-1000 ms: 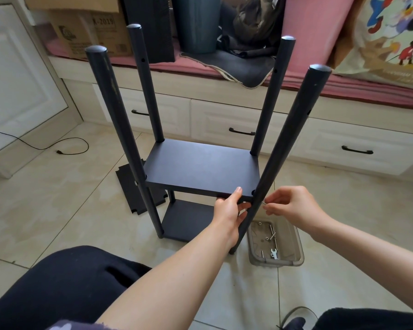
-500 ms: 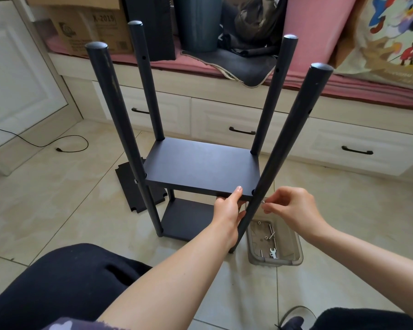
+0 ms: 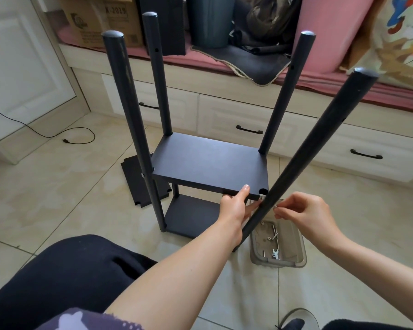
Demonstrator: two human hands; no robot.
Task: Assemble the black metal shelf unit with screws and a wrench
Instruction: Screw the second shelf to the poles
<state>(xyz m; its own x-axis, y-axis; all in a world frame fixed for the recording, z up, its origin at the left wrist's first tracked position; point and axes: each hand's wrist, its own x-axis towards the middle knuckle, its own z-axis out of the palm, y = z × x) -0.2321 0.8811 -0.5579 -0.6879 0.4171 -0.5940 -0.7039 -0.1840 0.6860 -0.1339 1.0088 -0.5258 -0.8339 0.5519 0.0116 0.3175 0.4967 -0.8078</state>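
Observation:
A black metal shelf unit stands on the floor with four tall poles and two boards. Its upper board point(image 3: 210, 163) sits at mid height and a lower board point(image 3: 191, 215) near the floor. My left hand point(image 3: 234, 206) grips the upper board's front edge, thumb on top, close to the front right pole point(image 3: 303, 151). That pole leans toward me. My right hand point(image 3: 303, 210) pinches a small silver screw point(image 3: 275, 206) against the pole's right side, level with the board's corner. A small wrench point(image 3: 275, 254) lies in the clear tray point(image 3: 296, 236) below.
The clear tray holds loose screws and stands on the tiles right of the unit. A spare black board point(image 3: 131, 172) lies flat on the floor to the left. White drawers point(image 3: 243, 120) with black handles run behind. A black cable point(image 3: 57, 135) trails at left.
The view has shifted slightly. My right hand has stayed at the front right pole, its fingers moving a little lower along it. My left hand keeps its grip on the board.

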